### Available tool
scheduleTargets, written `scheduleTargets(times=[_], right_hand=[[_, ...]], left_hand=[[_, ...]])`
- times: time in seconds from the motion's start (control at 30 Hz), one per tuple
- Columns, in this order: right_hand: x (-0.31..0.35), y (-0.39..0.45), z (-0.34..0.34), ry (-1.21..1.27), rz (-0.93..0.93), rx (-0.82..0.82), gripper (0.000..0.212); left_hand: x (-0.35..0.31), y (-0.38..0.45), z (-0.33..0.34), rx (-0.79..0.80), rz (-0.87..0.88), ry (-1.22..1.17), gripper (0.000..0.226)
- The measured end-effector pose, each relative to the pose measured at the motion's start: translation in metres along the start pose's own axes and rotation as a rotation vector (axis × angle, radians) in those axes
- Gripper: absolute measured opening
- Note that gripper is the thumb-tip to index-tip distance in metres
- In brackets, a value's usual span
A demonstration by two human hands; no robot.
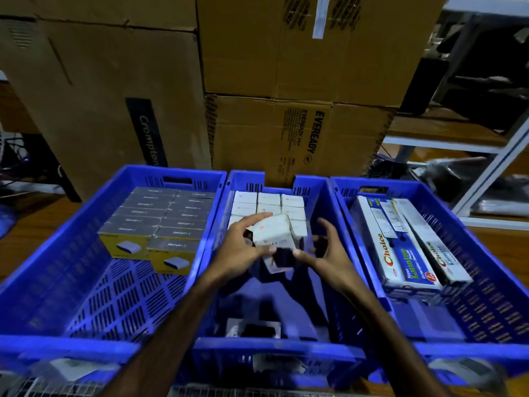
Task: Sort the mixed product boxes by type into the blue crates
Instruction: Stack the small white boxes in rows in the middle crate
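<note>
Blue left crate (71, 247) carries grey-and-yellow boxes at ten o'clock; centre, the left hand (243, 247) pinches a small white box (273, 233) above the middle crate (326, 213) — light, stiff card, best gripped across its flat faces — right hand (323, 253) open alongside.

Blue crates (259, 359): moulded plastic, slotted walls, slight sheen. White box (273, 233): matt card. Grey-and-yellow boxes (171, 224): printed card, smooth. Choice boxes (406, 262): glossy printed card. Cartons (286, 67): brown corrugated cardboard, matt, creased. Tabletop (34, 224): wood, polished.
</note>
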State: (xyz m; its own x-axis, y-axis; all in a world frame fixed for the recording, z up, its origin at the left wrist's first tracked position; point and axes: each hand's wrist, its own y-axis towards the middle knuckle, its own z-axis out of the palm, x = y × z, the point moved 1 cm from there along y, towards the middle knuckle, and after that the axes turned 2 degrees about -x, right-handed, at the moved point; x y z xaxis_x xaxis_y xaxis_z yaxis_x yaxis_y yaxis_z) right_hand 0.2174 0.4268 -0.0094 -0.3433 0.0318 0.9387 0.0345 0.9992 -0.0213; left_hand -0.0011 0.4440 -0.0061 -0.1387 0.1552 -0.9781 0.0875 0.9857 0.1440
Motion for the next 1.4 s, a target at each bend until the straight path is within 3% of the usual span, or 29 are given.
scheduleTargets(times=[0.07,0.13,0.23,0.3,0.43,0.6,0.7,0.9,1.17,1.4], right_hand=[[0.003,0.007,-0.006,-0.306,-0.189,0.047,0.092],[0.009,0.009,-0.004,-0.490,-0.266,0.205,0.082],[0.008,0.013,0.004,-0.520,-0.275,0.302,0.066],[0.003,0.015,0.007,-0.521,-0.231,0.283,0.068],[-0.010,0.024,0.014,-0.560,-0.173,0.259,0.067],[-0.017,0.044,0.028,-0.605,-0.133,0.184,0.065],[-0.019,0.058,0.041,-0.628,-0.140,0.185,0.063],[-0.033,0.068,0.060,-0.726,-0.147,0.153,0.047],[-0.040,0.070,0.055,-0.751,-0.163,0.163,0.026],[-0.048,0.048,0.034,-0.670,-0.150,0.373,0.045]], left_hand=[[0.005,-0.001,0.004,0.070,0.008,0.152,0.076],[0.013,-0.002,0.008,0.144,0.006,0.253,0.078],[0.023,0.000,0.007,0.197,0.014,0.392,0.080],[0.025,0.000,0.004,0.195,0.002,0.375,0.082],[0.017,0.003,0.000,0.067,0.000,0.299,0.087],[0.001,0.008,-0.021,-0.396,0.028,0.142,0.033],[0.000,0.006,-0.030,-0.545,0.005,0.116,0.018],[0.005,0.010,-0.033,-0.593,-0.045,-0.006,0.017],[0.006,0.010,-0.032,-0.531,-0.059,0.067,0.009],[0.007,0.010,-0.031,-0.518,-0.068,0.057,0.002]])
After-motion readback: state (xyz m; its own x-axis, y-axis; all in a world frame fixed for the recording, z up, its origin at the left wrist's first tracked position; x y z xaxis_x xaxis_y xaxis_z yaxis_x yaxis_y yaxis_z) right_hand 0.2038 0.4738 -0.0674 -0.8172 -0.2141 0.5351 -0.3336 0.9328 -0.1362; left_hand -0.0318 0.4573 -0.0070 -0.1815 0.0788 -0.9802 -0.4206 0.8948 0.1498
